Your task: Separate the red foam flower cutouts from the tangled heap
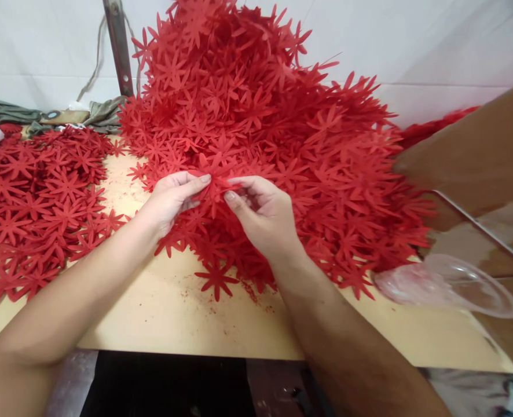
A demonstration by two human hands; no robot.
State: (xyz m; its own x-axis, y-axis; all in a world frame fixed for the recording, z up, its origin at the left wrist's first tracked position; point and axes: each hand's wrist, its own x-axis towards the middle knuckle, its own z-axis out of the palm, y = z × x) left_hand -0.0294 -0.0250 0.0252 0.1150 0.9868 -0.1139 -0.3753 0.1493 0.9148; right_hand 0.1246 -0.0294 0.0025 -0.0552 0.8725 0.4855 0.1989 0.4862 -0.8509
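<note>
Between my two hands is a red fabric flower cutout [214, 186] with narrow petals, possibly several layers together. My left hand [176, 194] pinches its left side between thumb and fingers. On the other side, my right hand [263, 208] grips the petals, thumb below and forefinger above. Both hands are just in front of a large heap of red flower cutouts [248, 110] that rises against the wall. A lower pile of the same cutouts [43, 191] spreads to the left of my left arm.
A pale wooden table [187, 313] carries the heaps, with red scraps near its front. At the right stand a cardboard box [482, 156] and a clear plastic container [447, 286] on its side. Behind are a metal bracket [120, 49] and grey-green cloth [8, 111].
</note>
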